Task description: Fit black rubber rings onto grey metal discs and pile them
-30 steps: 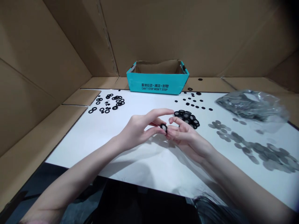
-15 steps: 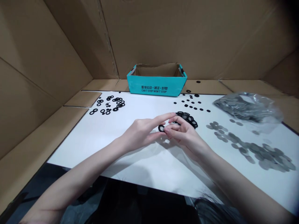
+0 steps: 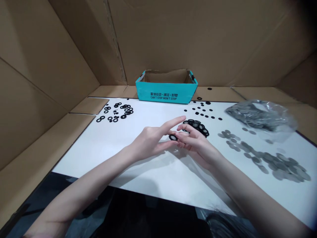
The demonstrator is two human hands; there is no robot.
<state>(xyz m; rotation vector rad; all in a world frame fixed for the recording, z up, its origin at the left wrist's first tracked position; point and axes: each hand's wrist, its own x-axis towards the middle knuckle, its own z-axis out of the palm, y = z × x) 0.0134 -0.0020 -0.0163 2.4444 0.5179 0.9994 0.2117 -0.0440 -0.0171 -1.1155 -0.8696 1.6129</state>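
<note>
A black ring with a pale grey centre (image 3: pixel 173 137) is held above the white table between my two hands. My left hand (image 3: pixel 152 140) has its thumb under the ring and its other fingers behind it, with the index finger stretched out above. At the ring's right edge, my right hand (image 3: pixel 198 142) pinches with thumb and fingertips. Just behind my right hand lies a pile of black rings with grey centres (image 3: pixel 201 127). Loose grey discs (image 3: pixel 269 157) spread over the table to the right of that hand.
A turquoise box (image 3: pixel 163 93) stands at the back against the cardboard wall (image 3: pixel 198 39). Black rings (image 3: pixel 110 118) lie scattered at the left, small black discs (image 3: pixel 206 116) at the back right. A clear plastic bag of grey discs (image 3: pixel 260 114) rests on the right.
The ring has turned to show more of its face and shifted slightly right. My right thumb has slid off its front to its edge, and my left index finger has lifted a little.
</note>
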